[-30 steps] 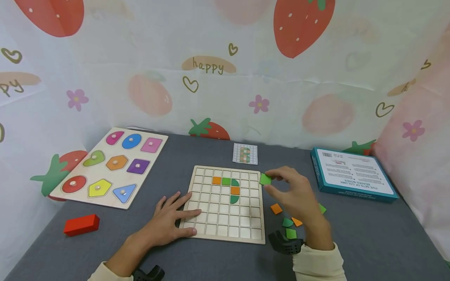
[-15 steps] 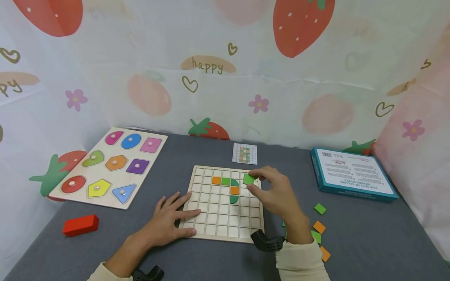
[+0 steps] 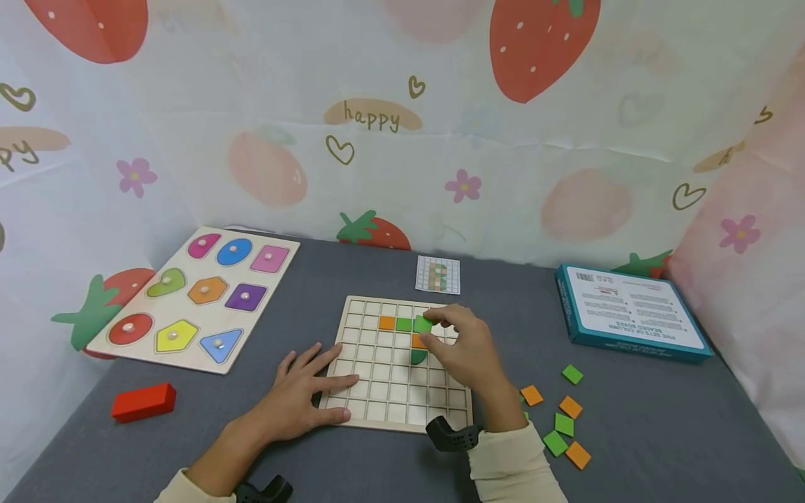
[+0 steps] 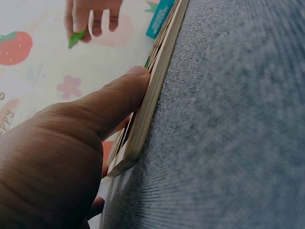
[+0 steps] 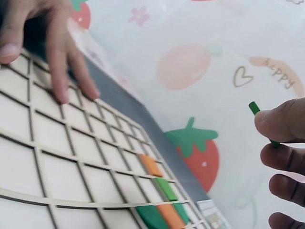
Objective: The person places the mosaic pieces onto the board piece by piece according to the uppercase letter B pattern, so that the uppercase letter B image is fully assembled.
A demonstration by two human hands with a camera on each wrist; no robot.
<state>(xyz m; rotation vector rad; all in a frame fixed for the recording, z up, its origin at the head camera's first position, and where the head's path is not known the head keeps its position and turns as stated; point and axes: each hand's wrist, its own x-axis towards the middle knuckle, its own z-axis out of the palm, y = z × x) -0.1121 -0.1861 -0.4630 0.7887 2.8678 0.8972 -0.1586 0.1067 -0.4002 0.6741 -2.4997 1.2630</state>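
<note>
My right hand (image 3: 470, 349) pinches a green square tile (image 3: 422, 324) between thumb and fingers. The right wrist view shows this tile (image 5: 253, 108) edge-on, raised above the wooden grid board (image 3: 377, 412). Fingers spread, my left hand (image 3: 298, 402) rests on the board's left side; its thumb (image 4: 128, 90) lies along the near edge. Set in the grid are an orange square (image 3: 386, 323), a green square (image 3: 404, 324), another orange square (image 3: 417, 341) and a dark green rounded piece (image 3: 418, 357). The held tile hides the upper dark green piece in the head view.
Loose green and orange tiles (image 3: 564, 425) lie right of the board, some behind my right forearm. A small pattern card (image 3: 438, 274) lies beyond it. A teal box (image 3: 635, 314) stands at right, a knobbed shape puzzle (image 3: 207, 335) and red block (image 3: 144, 403) at left.
My right hand has carried the green tile leftward from the board's right edge to over the coloured pieces. More loose tiles show behind the forearm. My left hand has stayed put.
</note>
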